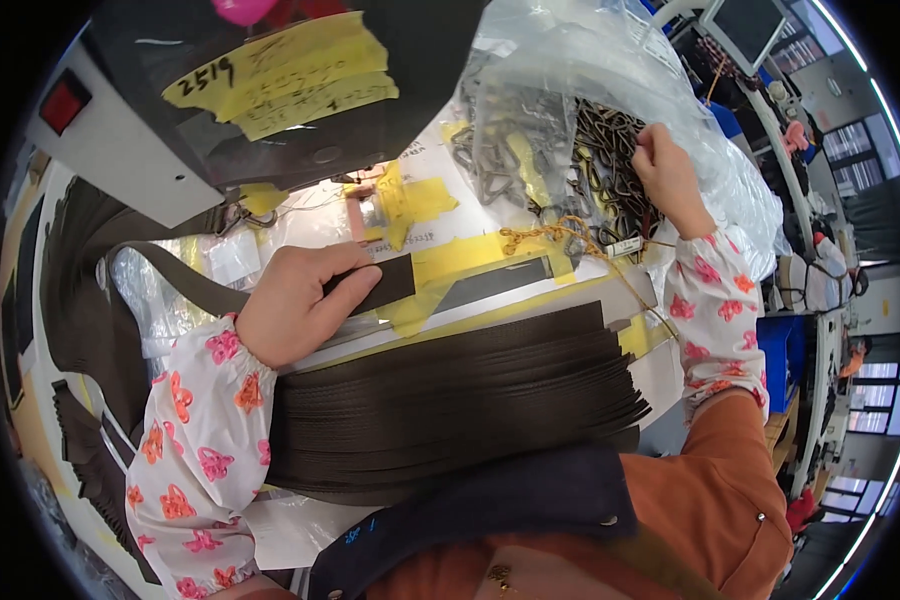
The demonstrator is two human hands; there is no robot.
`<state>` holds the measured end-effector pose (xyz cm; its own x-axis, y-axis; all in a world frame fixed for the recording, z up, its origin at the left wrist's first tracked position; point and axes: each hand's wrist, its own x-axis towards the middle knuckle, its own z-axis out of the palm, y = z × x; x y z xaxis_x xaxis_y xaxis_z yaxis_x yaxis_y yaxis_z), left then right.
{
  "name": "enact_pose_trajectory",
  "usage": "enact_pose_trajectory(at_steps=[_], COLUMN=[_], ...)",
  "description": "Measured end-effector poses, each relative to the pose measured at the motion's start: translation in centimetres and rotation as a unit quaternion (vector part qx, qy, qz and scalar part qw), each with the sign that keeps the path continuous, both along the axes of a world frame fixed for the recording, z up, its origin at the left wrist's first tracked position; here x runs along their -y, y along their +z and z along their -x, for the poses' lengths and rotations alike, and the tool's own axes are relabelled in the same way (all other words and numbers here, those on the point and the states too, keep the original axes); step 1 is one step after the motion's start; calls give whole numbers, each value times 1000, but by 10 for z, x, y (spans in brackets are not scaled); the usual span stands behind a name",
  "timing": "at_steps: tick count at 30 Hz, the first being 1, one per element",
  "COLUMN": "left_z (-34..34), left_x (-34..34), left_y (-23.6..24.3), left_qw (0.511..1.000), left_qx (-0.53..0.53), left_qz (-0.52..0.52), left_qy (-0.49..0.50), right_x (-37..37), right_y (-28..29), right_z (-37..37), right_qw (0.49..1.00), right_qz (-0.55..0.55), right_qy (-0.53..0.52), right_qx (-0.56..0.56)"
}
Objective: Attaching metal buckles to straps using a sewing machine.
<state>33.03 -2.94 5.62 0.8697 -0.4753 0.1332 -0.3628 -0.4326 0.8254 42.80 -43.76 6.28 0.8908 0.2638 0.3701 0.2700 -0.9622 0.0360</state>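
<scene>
Your left hand (295, 305) is curled, thumb set against the fingers, around the end of a dark brown, flat, fabric-like strap (398, 280). That end lies in front of the machine, at the near edge of a work surface patched with yellow tape (460, 255). The grip seems meant to steady the strap and hold its end flat. A long dark band (175, 268) loops in from the left and runs under your hand; it appears to be the same strap, though your hand hides the join.

Your right hand (672, 185) reaches to a heap of dark bronze-coloured metal loops and clasps (595, 190). Its fingers are bent and drawn together at the heap's edge; whether they pinch a piece, you cannot tell from this view. The heap lies within a clear, crumpled plastic bag (735, 195), opened out, probably so that pieces lie in easy reach.

Nearest your body, a thick stack of dark brown strips (440, 400) lies sideways, layered flat with uneven right ends, likely placed there to be close at hand. Beyond your left hand stands a dark grey machine head (300, 110) bearing yellow tape with handwriting.

The strap looks matt, smooth and even in width, its end cut square. The metal pieces look slim and bent into narrow loops, jumbled together, with a dull shine.
</scene>
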Motion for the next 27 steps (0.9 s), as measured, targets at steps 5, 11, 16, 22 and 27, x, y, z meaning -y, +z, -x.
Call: enact_pose_trajectory(at_steps=[5, 11, 16, 22, 27], left_z=[4, 4, -5, -5, -6], left_x=[-4, 2, 7, 11, 13], left_y=[0, 8, 5, 7, 8], left_qw=[994, 987, 986, 985, 986], left_qx=[-48, -33, -41, -94, -60], left_qz=[25, 46, -94, -84, -49], left_qy=[94, 153, 133, 122, 148], right_x=[-111, -194, -210, -221, -225], right_y=[62, 13, -13, -26, -31], right_z=[73, 69, 66, 76, 79], right_qw=[837, 831, 803, 861, 766], right_qz=[-456, -385, -445, -331, -516], right_qy=[130, 231, 265, 343, 323], right_qx=[-272, -329, -296, -178, -207])
